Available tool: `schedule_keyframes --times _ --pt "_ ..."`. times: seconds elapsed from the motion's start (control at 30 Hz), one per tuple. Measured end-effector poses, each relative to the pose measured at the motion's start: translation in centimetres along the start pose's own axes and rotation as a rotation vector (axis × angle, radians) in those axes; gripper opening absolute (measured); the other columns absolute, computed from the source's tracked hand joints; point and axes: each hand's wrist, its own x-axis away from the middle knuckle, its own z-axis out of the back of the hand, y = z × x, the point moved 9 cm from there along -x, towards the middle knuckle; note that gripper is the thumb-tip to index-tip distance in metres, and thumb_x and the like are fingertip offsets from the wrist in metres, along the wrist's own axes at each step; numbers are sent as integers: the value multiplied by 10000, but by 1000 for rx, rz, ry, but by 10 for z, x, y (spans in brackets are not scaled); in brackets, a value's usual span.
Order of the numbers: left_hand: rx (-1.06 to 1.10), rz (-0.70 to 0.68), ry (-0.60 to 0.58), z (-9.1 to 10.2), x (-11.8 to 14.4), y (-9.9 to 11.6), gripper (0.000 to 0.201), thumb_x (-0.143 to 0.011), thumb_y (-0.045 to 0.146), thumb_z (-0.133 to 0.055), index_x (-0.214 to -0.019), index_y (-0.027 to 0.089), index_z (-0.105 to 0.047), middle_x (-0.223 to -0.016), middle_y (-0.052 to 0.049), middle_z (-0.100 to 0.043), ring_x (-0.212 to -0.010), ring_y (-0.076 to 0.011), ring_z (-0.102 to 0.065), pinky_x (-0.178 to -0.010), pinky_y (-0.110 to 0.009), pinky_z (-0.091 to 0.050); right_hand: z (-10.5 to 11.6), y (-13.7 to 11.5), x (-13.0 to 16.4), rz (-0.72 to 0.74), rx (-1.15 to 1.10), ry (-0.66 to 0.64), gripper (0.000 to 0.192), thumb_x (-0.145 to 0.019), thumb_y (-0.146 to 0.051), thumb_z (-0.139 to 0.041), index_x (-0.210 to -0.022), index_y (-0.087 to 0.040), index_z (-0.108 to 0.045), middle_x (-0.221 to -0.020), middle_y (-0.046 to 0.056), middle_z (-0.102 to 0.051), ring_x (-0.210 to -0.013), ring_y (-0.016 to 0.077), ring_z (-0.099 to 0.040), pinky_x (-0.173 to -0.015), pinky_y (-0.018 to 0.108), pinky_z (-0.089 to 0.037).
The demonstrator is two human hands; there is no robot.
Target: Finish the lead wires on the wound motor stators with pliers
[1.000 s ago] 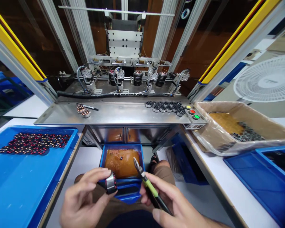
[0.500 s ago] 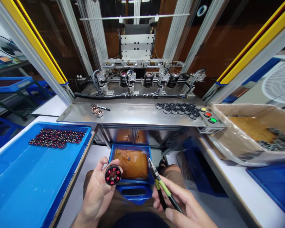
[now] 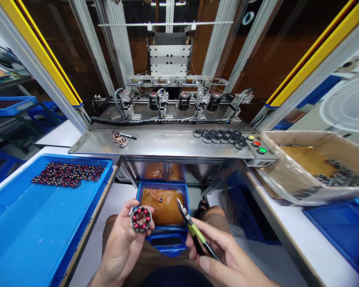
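Note:
My left hand [image 3: 121,247] holds a round wound stator [image 3: 141,219] with red coils, its open face turned toward me. My right hand [image 3: 227,259] grips small pliers [image 3: 194,232] with green-and-black handles, their closed tip pointing up-left, a short way right of the stator. Both hands hover over my lap, in front of a small blue bin [image 3: 151,189] holding brown scrap.
A blue tray [image 3: 24,223] at left carries several wound stators [image 3: 67,174]. The steel shelf [image 3: 167,144] holds bare stator cores [image 3: 219,136], two wound ones [image 3: 119,139], a pen and three buttons [image 3: 256,144]. A lined cardboard box [image 3: 317,167] sits at right; the winding machine [image 3: 170,95] stands behind.
My left hand turned the stator from edge-on to face-on and lifted it slightly. The pliers stayed in my right hand, shifting a little. The view swung left.

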Motion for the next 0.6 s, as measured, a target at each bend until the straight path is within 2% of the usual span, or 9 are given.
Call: schedule_keyframes --times 0.07,0.13,0.17,0.23,0.3,0.4,0.5,0.6 --pt "-8 11 10 -2 1 -1 487 -561 357 -919 -979 239 -701 -911 -63 -753 -672 -137 -687 -613 -205 -546 15 -39 -20 170 333 93 545 -931 -313 -577 -1458 -266 -451 -1187 108 -628 -1052 213 -628 -978 390 -496" --pt "-18 16 18 -7 3 -3 471 -537 386 -924 -924 211 -721 -886 -74 -749 -633 -130 -668 -571 -197 -526 29 -88 -50 382 682 250 533 -895 -273 -585 -1417 -204 -505 -1197 124 -597 -1082 236 -596 -1002 394 -476" --pt "-22 16 35 -10 5 -3 467 -529 404 -924 -902 203 -728 -873 -77 -748 -617 -125 -658 -557 -193 -516 37 -108 -70 437 801 324 547 -881 -256 -576 -1417 -173 -502 -1198 130 -581 -1050 230 -597 -971 371 -493" --pt "-29 20 84 -16 10 -4 467 -513 428 -926 -876 203 -735 -840 -71 -745 -590 -111 -640 -540 -181 -495 46 -132 -120 423 1045 392 559 -849 -251 -581 -1394 -140 -519 -1223 142 -562 -1023 234 -605 -952 353 -501" --pt "-29 29 134 -20 16 -5 473 -490 441 -931 -855 210 -739 -809 -63 -744 -576 -105 -631 -539 -177 -484 53 -134 -174 276 1277 369 538 -840 -278 -584 -1358 -137 -545 -1231 150 -563 -1081 262 -598 -976 365 -486" --pt "-23 31 159 -21 23 -6 500 -458 468 -935 -848 217 -748 -783 -66 -746 -568 -113 -632 -537 -187 -481 58 -126 -229 185 1347 348 407 -808 -241 -591 -1186 -104 -655 -1160 182 -597 -1033 295 -625 -920 394 -504" --pt "-21 37 168 -14 26 -6 506 -465 494 -924 -855 222 -753 -771 -74 -747 -570 -125 -641 -536 -198 -485 61 -108 -256 149 1361 343 354 -803 -222 -594 -1105 -59 -682 -1135 226 -606 -1011 325 -631 -879 422 -512" --pt "-21 44 160 -6 27 -7 516 -467 507 -920 -859 214 -753 -763 -73 -745 -570 -132 -647 -529 -201 -484 63 -98 -265 155 1363 340 353 -848 -244 -575 -1092 -12 -682 -1144 275 -598 -1065 368 -601 -912 473 -486"
